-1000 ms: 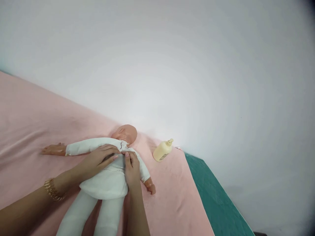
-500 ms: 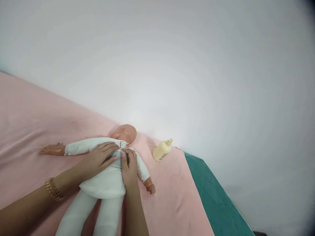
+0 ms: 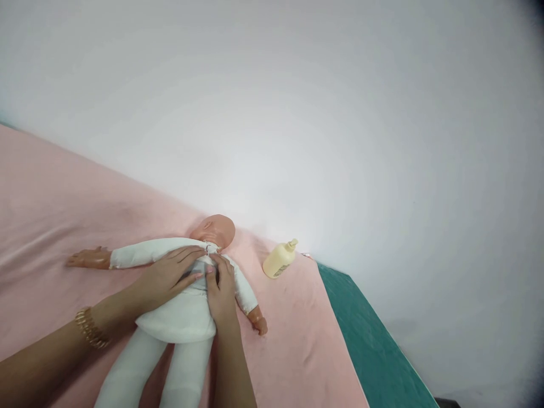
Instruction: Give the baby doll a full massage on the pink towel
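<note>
A baby doll (image 3: 178, 323) with a white cloth body lies on the pink sheet, its head pointing away from me and its arms spread. Its back seems to face up, with the face out of sight. My left hand (image 3: 172, 276) rests flat on the left side of the upper body, fingers stretched toward the neck. On the right side, my right hand (image 3: 221, 283) lies with its fingers out and slightly bent, thumb apart. Between the hands shows a grey patch (image 3: 198, 276) on the torso. Neither hand grasps anything.
A pale yellow pump bottle (image 3: 279, 260) stands right of the doll's head. The pink sheet (image 3: 306, 340) covers most of the surface, with a green strip (image 3: 374, 340) along its right edge. A white wall (image 3: 272, 113) rises directly behind.
My right hand has shifted slightly up and left toward the doll's neck. My left hand stays in about the same place; the whole view has moved a little.
</note>
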`<state>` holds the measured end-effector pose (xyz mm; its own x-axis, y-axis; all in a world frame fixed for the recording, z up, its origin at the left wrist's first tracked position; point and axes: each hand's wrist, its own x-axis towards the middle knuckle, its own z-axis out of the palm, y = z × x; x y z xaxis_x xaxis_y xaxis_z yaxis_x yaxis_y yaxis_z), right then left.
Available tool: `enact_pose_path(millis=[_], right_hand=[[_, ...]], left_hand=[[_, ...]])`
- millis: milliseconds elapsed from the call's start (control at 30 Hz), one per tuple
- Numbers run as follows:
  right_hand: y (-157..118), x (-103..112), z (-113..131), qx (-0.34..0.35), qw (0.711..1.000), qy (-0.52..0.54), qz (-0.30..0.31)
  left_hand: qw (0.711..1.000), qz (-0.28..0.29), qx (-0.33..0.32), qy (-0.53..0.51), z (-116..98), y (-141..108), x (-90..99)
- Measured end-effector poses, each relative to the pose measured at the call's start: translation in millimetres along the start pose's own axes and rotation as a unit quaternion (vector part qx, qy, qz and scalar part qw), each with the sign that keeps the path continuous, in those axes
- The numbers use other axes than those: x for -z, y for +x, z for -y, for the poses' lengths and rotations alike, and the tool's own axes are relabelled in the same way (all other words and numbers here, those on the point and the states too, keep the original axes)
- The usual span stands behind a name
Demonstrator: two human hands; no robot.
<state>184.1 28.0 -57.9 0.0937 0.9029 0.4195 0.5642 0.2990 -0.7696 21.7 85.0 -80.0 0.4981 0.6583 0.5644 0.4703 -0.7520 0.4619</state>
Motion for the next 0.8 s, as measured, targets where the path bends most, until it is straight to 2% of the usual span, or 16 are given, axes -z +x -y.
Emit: enact_pose_path(millis=[600, 800], right_hand=[[1.7, -1.0, -0.5, -0.016, 0.997, -0.065, 0.03], [1.8, -1.1, -1.7, -0.019, 0.997, -0.068, 0.04]], left_hand=[[1.0, 0.018, -0.011, -0.005, 8.8, -0.8, -6.2], [1.0, 0.015, -0.004, -0.02, 4.3, -0.9, -3.3]])
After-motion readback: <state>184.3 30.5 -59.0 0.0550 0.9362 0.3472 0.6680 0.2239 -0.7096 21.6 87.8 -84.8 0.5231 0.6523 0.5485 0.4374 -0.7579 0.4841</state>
